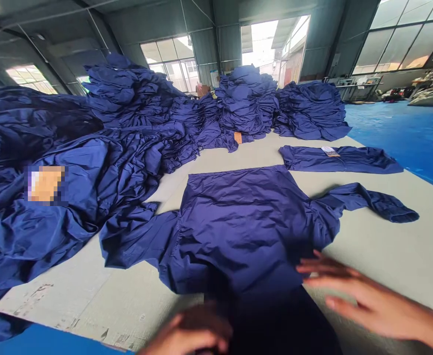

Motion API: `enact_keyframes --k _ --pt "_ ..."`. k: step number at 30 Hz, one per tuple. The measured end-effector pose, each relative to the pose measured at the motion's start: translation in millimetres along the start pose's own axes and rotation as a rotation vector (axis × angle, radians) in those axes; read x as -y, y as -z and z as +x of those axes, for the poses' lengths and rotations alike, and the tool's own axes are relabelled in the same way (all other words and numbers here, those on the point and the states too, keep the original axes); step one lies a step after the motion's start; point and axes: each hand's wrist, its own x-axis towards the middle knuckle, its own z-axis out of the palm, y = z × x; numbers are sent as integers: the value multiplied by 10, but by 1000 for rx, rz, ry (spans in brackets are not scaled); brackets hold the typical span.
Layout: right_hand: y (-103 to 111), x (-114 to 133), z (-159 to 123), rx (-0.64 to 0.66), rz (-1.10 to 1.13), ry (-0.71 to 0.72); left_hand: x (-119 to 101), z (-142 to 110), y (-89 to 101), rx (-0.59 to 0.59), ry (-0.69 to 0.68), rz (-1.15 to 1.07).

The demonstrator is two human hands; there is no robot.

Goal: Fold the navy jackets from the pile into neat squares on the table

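Got a long-sleeved navy cloth jacket (246,227) spread flat on a pale grey desk (90,291), hem drooping over the near edge; the right hand (371,301) has its fingers open, just over the cloth; the left hand (186,333) is curled at the hem, can't tell if it's gripping; one hard tug could drag the jacket off the edge or bunch it toward the big heap of navy garments (127,98).

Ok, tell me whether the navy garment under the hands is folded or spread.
Spread: the navy garment lies flat on the table, sleeves out to both sides.
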Motion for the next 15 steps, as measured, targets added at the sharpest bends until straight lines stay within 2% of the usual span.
enact_keyframes --k 3,5,6,8,10,13,15 --pt "196 -338 455 -215 -153 -126 367 400 205 -159 159 192" --pt "206 -618 726 -335 -365 -232 722 664 218 -252 250 345" --pt "166 -756 822 -337 -455 -304 908 755 182 -254 301 408" --pt "14 -998 917 -250 -527 -429 1243 830 49 -197 408 480" --pt "-176 -1164 909 -174 -514 -499 1481 791 -105 -130 485 522" --pt "-366 -1244 826 -167 -474 -505 1613 687 -218 -56 529 546" --pt "-351 -1209 786 -161 -429 -487 1574 685 -159 22 564 530"
